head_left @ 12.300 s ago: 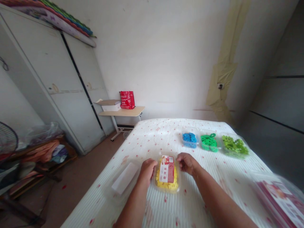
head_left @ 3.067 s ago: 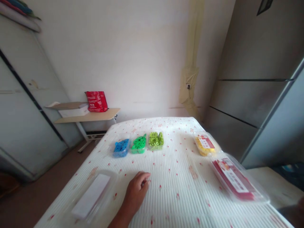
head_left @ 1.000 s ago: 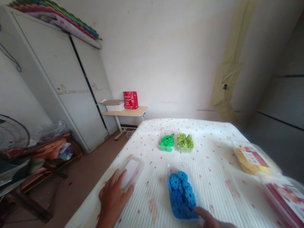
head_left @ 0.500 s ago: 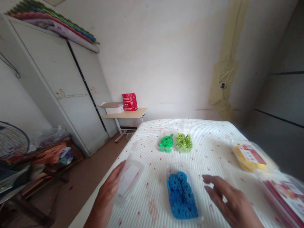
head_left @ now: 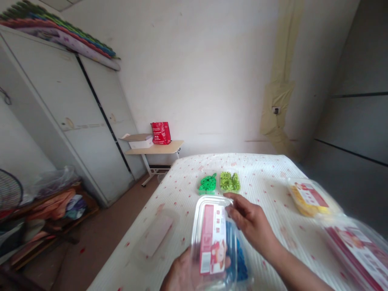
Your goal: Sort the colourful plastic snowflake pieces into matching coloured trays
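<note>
A clear plastic lid (head_left: 209, 238) with a pink-and-white label is tilted towards me over the box of blue notched discs (head_left: 241, 258), hiding much of it. My left hand (head_left: 180, 270) grips the lid from below at its lower left, with fingers showing through the plastic. My right hand (head_left: 247, 214) pinches its upper right corner, fingers closed. Whether the lid touches the box I cannot tell. To the left, a second clear lid (head_left: 157, 236) lies on the table, its pale label backing showing.
Farther back are a box of green pieces (head_left: 207, 184) and one of yellow-green pieces (head_left: 229, 182). At the right are lidded boxes of yellow pieces (head_left: 312, 198) and dark red pieces (head_left: 357, 246). A spotted white cloth (head_left: 257, 165) covers the table.
My left hand has moved right with a lid, from beside the blue box to over it. My right hand has come in from the right and taken the lid's corner. The view has shifted slightly.
</note>
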{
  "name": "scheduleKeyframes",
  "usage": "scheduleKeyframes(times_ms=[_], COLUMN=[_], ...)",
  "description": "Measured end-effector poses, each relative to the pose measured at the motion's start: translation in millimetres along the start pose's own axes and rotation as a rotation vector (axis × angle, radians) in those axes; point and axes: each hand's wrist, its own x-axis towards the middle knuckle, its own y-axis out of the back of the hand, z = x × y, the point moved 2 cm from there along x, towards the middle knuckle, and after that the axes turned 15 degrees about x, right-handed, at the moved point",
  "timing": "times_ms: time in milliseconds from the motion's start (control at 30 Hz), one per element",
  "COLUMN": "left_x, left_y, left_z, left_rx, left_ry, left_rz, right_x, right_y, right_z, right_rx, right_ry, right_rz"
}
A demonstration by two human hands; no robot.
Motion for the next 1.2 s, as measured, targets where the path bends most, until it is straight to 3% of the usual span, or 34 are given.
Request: scheduleKeyframes(times_ms=[167, 367, 633, 900, 1200], left_x=[27, 64, 107, 103, 103], left_y=[24, 37, 32, 26, 26], left_z=[3, -3, -11, -24, -31], left_rx=[0.457, 0.604, 0.574, 0.239, 0.216], left_ry=[-0.124, -0.163, -0.180, -0.169, -0.224], left_rz=[0.323, 0.559, 0.572, 0.533, 0.504], right_x=[16, 19, 26, 26, 20], right_y=[29, 31, 20, 19, 13], right_z=[40, 66, 77, 90, 91], right_rx=[-0.076, -0.354, -0.432, -0.237, -0.211], right_ry=[-0.211, -0.226, -0.220, -0.222, -0.292], right_rz=[-0.129, -0.134, -0.068, -0.114, -0.087])
